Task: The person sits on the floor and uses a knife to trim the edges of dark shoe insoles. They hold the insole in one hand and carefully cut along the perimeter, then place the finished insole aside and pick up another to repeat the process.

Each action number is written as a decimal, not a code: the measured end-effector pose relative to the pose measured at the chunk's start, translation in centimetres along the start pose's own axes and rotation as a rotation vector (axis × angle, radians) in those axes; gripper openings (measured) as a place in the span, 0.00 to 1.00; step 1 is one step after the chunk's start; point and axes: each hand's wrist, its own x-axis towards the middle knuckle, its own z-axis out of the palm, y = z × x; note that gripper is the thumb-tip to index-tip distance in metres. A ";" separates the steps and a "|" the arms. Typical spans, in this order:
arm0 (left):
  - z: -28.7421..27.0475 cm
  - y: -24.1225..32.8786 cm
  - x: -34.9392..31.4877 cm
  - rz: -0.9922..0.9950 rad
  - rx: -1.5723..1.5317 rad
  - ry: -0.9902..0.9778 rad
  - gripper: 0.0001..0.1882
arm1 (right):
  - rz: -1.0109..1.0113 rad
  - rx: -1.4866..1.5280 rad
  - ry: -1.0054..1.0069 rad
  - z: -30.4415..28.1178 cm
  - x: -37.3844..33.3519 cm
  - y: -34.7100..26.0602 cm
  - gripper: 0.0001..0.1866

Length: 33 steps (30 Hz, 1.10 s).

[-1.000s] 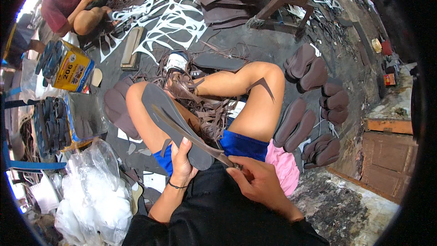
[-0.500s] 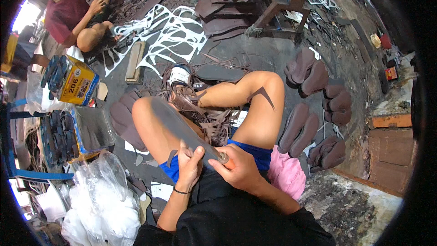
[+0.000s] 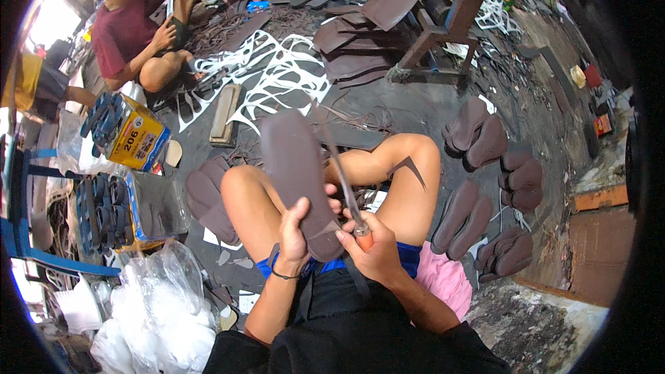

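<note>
A brown, foot-shaped sandal sole (image 3: 294, 159) stands out over my lap, its broad face toward me. My left hand (image 3: 294, 239) is closed on its left edge near the heel, thumb on top. My right hand (image 3: 373, 253) is wrapped round the orange handle of a knife (image 3: 363, 237). The long thin blade points away from me along the right side of the sole. Near the heel, fingertips of my right hand are close to the sole; whether they press on it I cannot tell. A thin dark offcut strip (image 3: 357, 278) hangs below the right hand.
Finished-looking brown soles (image 3: 454, 218) lie in groups to the right. White cut-out sheeting (image 3: 284, 73) and a whetstone-like block (image 3: 226, 114) lie ahead. Bulging plastic bags (image 3: 163, 312) and a yellow tin (image 3: 138, 138) stand left. Another person (image 3: 128, 38) sits at the far left.
The sole has swung upright, its brown face now showing instead of a blurred dark surface. The knife blade has come out to the sole's right. My view has shifted slightly.
</note>
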 end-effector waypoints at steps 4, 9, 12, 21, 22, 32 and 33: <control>3.1 4.2 0.8 0.508 0.344 0.380 0.29 | 0.104 -0.034 -0.165 0.2 -1.8 0.3 0.09; 0.4 7.5 0.9 0.496 0.109 0.350 0.28 | -0.213 -0.243 -0.010 -1.6 -2.5 0.8 0.19; 0.5 2.8 1.4 0.346 0.577 0.225 0.33 | -0.043 0.256 -0.039 -1.7 -1.6 -0.7 0.27; 1.0 -2.2 17.4 0.629 1.527 -0.354 0.46 | 0.280 0.252 0.941 -17.6 -5.4 9.7 0.24; 0.8 -2.5 18.5 0.488 1.495 -0.405 0.46 | 0.328 0.239 0.989 -19.3 -6.8 12.9 0.23; 1.5 1.8 22.3 0.282 1.963 -0.642 0.51 | 0.460 -0.074 1.081 -20.6 -10.6 23.9 0.12; 1.6 2.8 22.1 0.596 1.777 -0.596 0.48 | 0.399 -0.058 1.030 -21.1 -10.3 22.9 0.11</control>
